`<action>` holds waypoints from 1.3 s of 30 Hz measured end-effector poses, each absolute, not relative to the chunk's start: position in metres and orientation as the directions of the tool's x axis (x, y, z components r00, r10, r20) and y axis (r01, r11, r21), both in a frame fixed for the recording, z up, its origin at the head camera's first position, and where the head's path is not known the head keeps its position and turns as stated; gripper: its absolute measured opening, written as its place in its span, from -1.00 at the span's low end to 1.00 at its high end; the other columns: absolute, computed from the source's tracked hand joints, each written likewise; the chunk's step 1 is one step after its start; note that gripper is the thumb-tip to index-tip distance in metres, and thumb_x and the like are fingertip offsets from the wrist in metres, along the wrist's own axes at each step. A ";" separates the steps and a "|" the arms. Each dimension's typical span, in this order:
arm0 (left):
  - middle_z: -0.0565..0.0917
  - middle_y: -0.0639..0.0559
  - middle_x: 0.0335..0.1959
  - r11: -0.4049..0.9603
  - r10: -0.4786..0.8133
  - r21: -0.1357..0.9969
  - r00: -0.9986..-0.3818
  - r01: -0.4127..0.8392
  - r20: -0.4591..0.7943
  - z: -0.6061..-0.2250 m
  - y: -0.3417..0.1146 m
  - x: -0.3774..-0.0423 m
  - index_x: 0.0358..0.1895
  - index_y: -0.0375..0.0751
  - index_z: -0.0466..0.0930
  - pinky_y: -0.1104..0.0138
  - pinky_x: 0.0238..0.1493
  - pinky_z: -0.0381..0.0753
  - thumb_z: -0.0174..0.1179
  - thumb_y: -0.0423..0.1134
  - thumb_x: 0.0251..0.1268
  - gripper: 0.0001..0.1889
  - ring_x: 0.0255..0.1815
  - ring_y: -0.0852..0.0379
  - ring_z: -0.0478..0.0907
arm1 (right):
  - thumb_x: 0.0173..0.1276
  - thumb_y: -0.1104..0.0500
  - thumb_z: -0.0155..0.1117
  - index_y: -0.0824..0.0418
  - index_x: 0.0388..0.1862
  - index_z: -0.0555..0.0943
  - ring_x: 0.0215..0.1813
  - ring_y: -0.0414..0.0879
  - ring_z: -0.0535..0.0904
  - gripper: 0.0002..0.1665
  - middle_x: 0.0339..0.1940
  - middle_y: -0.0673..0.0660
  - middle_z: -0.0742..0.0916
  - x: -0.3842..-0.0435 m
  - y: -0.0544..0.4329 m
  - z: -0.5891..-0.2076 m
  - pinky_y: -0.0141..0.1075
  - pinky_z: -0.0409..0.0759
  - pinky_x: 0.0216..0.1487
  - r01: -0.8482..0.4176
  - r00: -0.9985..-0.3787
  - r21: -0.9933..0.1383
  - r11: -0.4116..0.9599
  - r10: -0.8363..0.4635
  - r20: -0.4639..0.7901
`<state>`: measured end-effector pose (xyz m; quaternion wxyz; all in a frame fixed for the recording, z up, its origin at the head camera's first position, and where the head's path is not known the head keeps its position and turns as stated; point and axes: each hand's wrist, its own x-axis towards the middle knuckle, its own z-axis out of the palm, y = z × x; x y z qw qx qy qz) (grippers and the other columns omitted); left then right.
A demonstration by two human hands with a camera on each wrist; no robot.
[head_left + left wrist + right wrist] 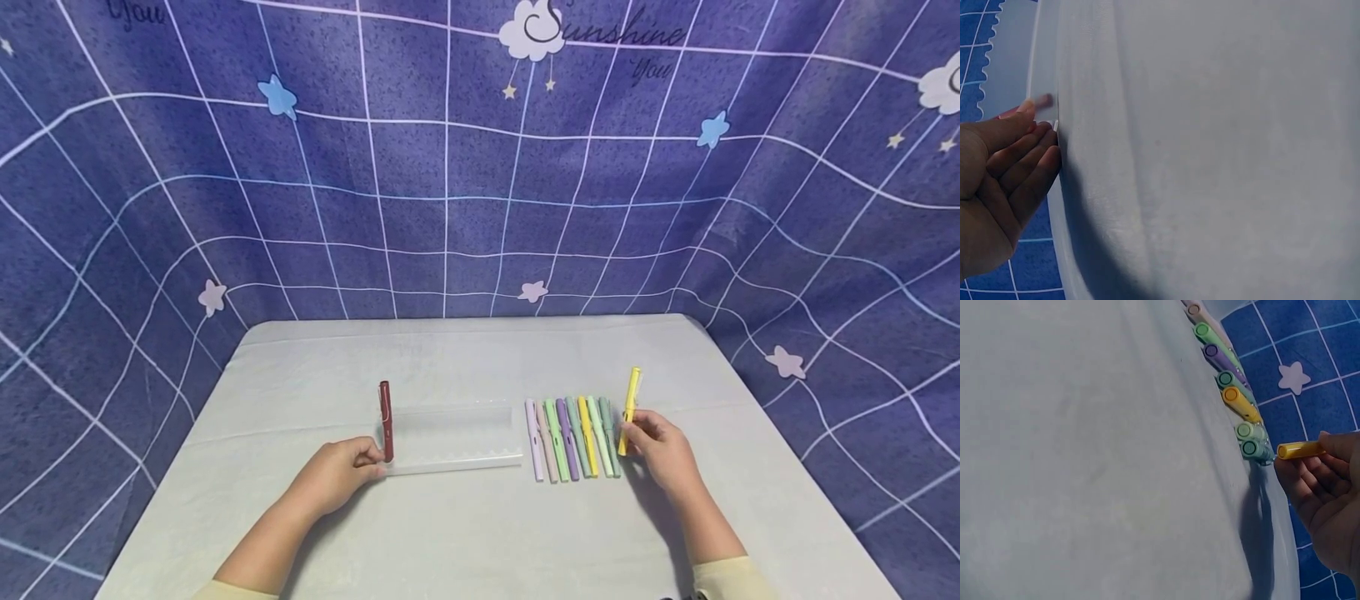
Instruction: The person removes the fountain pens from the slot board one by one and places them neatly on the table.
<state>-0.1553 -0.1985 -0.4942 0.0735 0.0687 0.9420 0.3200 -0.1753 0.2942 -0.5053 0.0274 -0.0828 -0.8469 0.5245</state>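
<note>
A clear plastic pen tray [453, 437] with a notched front strip lies left of the table's middle. One dark red pen [386, 421] stands at its left end, cap end up. My left hand [341, 471] grips the tray's front left corner, thumb and fingers beside the pen's lower end; in the left wrist view the thumb [1025, 109] overlaps the blurred red pen. To the right, my right hand [660, 450] pinches a yellow pen [631, 408] between thumb and fingers, holding it nearly upright. Its rounded end [1291, 450] points out past the fingers in the right wrist view.
Between tray and right hand, several pens lie side by side, among them lavender [535, 442], purple [567, 442], deeper yellow [587, 437] and grey-green [609, 433]. A pale cloth covers the table [465, 533]; a blue gridded curtain [420, 158] hangs behind it.
</note>
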 end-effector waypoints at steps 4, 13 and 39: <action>0.72 0.37 -0.39 0.787 0.172 0.611 -0.980 0.079 -0.095 -0.495 -0.199 -0.156 -0.30 0.11 0.62 0.14 -0.06 0.57 0.37 -0.15 0.20 -0.91 -0.33 0.35 0.58 | 0.47 0.11 0.20 0.32 0.14 0.55 -0.21 -0.13 0.67 -0.62 -0.02 0.27 0.71 -0.176 0.298 -0.509 -0.34 0.66 -0.19 0.130 -0.982 -0.862 0.490 0.186 -0.042; 0.72 0.36 -0.38 0.787 0.168 0.612 -0.981 0.073 -0.100 -0.495 -0.199 -0.155 -0.29 0.11 0.63 0.12 -0.05 0.58 0.36 -0.16 0.20 -0.91 -0.31 0.35 0.59 | 0.45 0.14 0.19 0.33 0.14 0.56 -0.27 -0.11 0.62 -0.62 -0.09 0.23 0.72 -0.175 0.300 -0.519 -0.31 0.62 -0.32 0.203 -0.976 -0.793 0.574 0.188 -0.114; 0.72 0.36 -0.40 0.786 0.173 0.613 -0.980 0.079 -0.094 -0.496 -0.199 -0.156 -0.29 0.12 0.64 0.15 -0.08 0.57 0.37 -0.15 0.19 -0.91 -0.35 0.35 0.58 | 0.40 0.10 0.24 0.33 0.08 0.56 -0.37 -0.14 0.59 -0.61 -0.24 0.16 0.69 -0.175 0.293 -0.524 -0.31 0.61 -0.38 0.260 -0.965 -0.680 0.686 0.202 -0.166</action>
